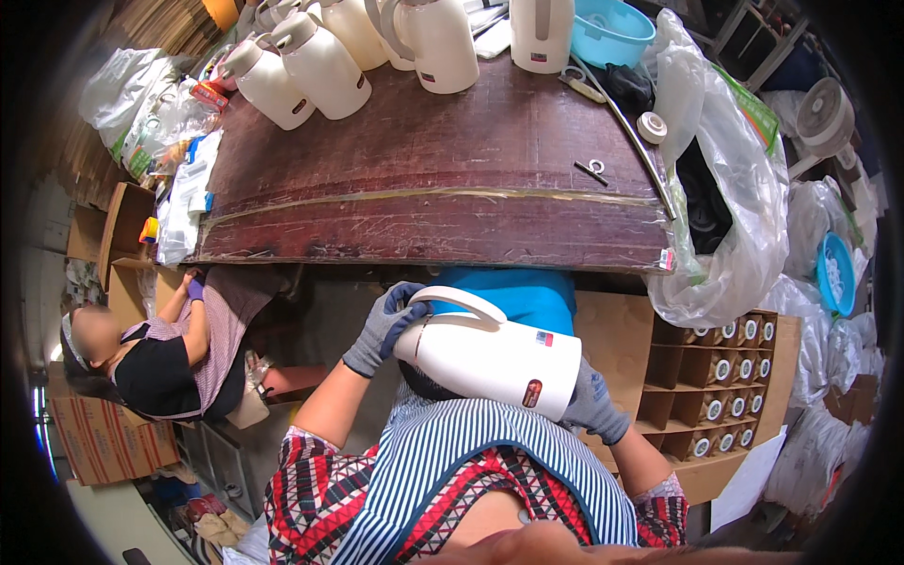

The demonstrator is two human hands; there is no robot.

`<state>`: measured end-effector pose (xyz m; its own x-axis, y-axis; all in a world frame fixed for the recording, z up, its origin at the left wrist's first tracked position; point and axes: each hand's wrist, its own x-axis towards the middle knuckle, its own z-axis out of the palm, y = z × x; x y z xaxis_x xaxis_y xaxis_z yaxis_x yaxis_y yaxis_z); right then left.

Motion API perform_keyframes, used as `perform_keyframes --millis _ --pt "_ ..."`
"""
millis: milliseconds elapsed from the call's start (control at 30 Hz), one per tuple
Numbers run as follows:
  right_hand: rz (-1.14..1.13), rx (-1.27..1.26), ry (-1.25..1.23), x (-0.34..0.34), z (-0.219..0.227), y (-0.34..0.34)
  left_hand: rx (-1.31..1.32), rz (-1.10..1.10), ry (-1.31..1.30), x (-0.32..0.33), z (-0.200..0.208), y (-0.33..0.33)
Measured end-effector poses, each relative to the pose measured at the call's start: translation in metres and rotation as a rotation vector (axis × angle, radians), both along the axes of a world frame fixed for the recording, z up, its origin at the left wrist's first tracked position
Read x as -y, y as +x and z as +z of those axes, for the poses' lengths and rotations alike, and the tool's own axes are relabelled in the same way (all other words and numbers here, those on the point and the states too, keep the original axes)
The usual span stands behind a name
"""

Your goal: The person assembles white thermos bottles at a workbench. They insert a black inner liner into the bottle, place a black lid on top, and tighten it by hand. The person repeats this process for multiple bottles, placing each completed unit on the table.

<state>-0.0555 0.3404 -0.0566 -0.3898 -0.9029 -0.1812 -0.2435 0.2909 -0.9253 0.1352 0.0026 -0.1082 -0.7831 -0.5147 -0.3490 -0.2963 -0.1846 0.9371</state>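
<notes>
A white thermos jug [499, 363] with a looped handle lies on its side across my lap, its top end toward my left. In a grey and dark blue glove, my left hand [384, 325] is closed around the jug's top end near the handle. My right hand [596, 405], gloved in grey, grips the base end; some of its fingers are hidden behind the jug. A small dark red label and a small coloured sticker show on the jug's side. Below it is my striped apron [471, 438].
Ahead is a dark red table [424, 160] with several white jugs [325, 71] at its far side. A blue basin [612, 33] and plastic bags [706, 122] sit at right. A divided carton [678, 405] holds several round-topped items. At left sits a co-worker [179, 358].
</notes>
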Motion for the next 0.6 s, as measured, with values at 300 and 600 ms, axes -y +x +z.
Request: perform_keyframes --millis 300,600 --pt "-0.015 0.091 0.028 -0.005 -0.004 -0.006 -0.032 0.003 0.057 0.001 -0.004 0.002" --pt "0.057 -0.153 -0.127 0.000 -0.029 -0.003 -0.016 -0.060 -0.065 0.002 0.022 -0.005"
